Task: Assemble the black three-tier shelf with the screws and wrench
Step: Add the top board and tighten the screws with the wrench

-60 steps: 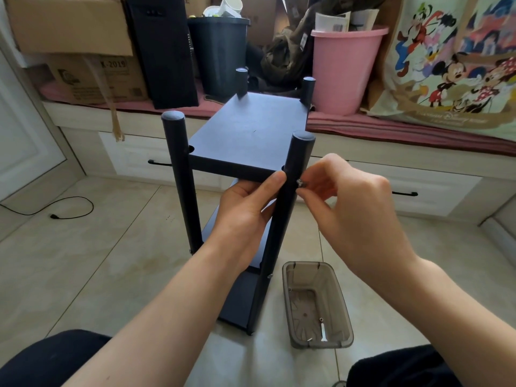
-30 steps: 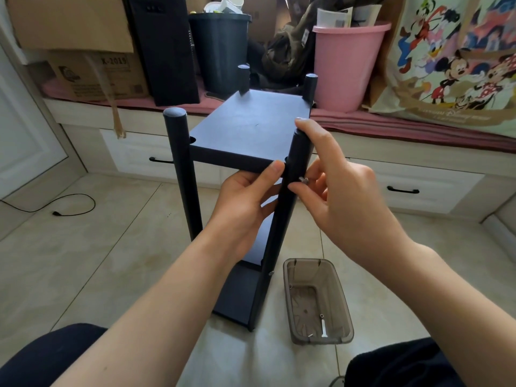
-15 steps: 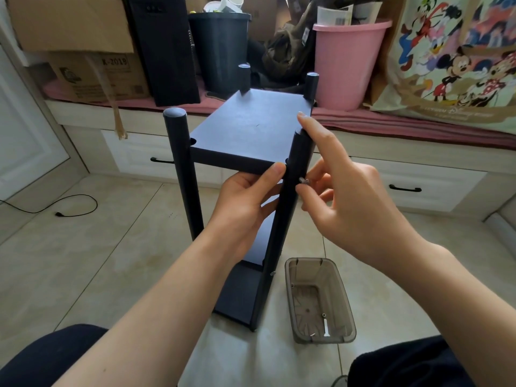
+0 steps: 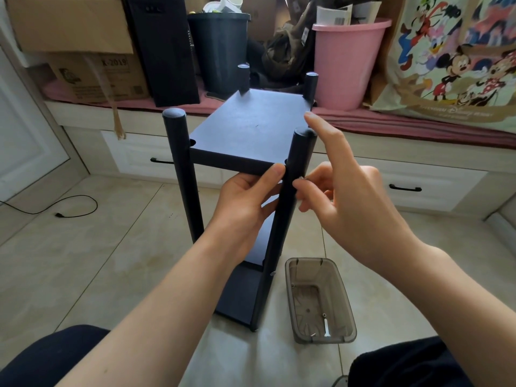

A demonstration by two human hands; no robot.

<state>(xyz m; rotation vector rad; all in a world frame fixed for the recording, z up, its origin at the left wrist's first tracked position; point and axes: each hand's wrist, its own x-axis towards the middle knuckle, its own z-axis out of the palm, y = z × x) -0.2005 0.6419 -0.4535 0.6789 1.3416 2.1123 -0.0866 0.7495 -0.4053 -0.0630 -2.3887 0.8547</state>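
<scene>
The black three-tier shelf (image 4: 251,127) stands upright on the tiled floor. A small silver screw (image 4: 301,178) is being started by finger into its near right post; a wrench should follow. The right hand (image 4: 343,196) pinches it, forefinger raised; the left hand (image 4: 245,199) grasps the top tier's edge.

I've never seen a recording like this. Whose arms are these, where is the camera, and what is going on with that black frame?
No machine here: a person wears a camera on the head, looking down at their own arms. The left hand grips the top board of the black shelf, which stands on the tiled floor. The right hand pinches a small screw against the near right post, index finger raised. Beside the shelf sits a clear plastic tray with a few spare small parts in it.
</scene>
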